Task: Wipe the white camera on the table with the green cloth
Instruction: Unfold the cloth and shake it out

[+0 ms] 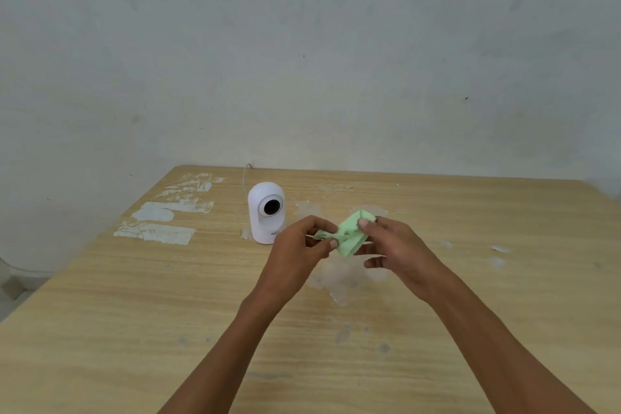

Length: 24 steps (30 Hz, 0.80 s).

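Observation:
The white camera [265, 212] stands upright on the wooden table [134, 312], its round dark lens facing me and slightly right. A small light-green cloth [351, 235] is held above the table between both hands, just right of the camera. My left hand [299, 245] pinches the cloth's left end, close in front of the camera's base. My right hand [393, 245] grips the cloth's right part with thumb and fingers. The cloth is crumpled and does not touch the camera.
A thin white cable [247, 178] runs from behind the camera to the table's far edge by the wall [302, 44]. White torn paper patches [161, 218] are stuck to the table at far left, with worn pale spots [339, 279] under my hands.

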Motion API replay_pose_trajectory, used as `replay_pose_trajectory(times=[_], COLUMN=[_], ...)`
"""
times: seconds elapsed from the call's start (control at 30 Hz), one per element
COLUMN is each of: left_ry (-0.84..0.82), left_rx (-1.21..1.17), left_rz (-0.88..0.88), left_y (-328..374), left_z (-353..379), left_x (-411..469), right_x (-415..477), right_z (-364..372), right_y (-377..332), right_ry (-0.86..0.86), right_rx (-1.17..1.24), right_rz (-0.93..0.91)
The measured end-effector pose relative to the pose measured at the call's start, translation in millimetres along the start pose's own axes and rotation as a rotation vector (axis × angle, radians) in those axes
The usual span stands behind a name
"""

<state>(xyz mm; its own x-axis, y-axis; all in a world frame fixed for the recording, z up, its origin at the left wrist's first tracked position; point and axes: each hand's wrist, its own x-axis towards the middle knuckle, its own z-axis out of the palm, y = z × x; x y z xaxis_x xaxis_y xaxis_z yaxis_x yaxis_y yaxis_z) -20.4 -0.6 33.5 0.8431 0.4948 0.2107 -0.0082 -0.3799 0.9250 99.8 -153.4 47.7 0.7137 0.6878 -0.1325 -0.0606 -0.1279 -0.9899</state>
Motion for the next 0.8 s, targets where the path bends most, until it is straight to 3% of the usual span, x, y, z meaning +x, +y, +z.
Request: replay_pose_trajectory(times=[0.2,0.37,0.53,0.6,0.8], left_ry=[0.025,0.058,-0.122,-0.118,-0.099], left_rx=[-0.138,-0.037,-0.03,-0.043,-0.323], left_rz=[-0.089,-0.102,-0.005,-0.027,-0.163], left_y=[4,11,16,13,10], left_z=[10,18,22,24,19], left_x=[-3,-4,-7,-5,-2], right_x=[-12,-17,-20,-20,-22], right_z=[-18,-19,-15,-14,-20], right_y=[-3,-9,-16,-17,-17], right_ry=[0.123,0.124,0.105,0.088,0.084], right_rx=[-0.2,-0.228,-0.262,-0.249,-0.231], right_rz=[-0.125,-0.151,-0.176,-0.167,-0.142])
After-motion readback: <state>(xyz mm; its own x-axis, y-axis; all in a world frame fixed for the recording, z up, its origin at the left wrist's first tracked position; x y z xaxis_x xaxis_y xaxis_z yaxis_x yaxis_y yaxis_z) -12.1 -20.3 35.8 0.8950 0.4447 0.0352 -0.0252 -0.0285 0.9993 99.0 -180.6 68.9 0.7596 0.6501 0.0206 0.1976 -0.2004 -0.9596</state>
